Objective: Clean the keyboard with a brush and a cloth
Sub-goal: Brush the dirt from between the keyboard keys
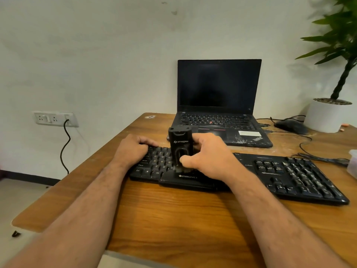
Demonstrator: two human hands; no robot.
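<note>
The keyboard (pixel 239 176) lies across the middle of the frame on the counter (pixel 173 219), its long axis running from centre left down toward the lower right. The brush (pixel 180 147) stands upright on its left half, bristles down among the letter keys just above the space bar. The right hand (pixel 207 156) grips the brush body, thumb curled over the near face and the fingers (pixel 201 137) wrapped round the far side. The left hand (pixel 133 149) sits on the keyboard's left end, fingers bent over its far edge, seemingly to steady it. So nearly all the unbrushed length, by my guess, lies to the right of the brush, along that same axis toward the number pad at lower right; the right hand is the nearer one for that sweep. Nothing stands on the keys in that direction. Behind, at upper centre, an open laptop (pixel 220 105) sits close to the keyboard's far edge. A mouse (pixel 290 126), its cable and a white plant pot (pixel 326 115) occupy the upper right. I see no cloth anywhere in view.
</note>
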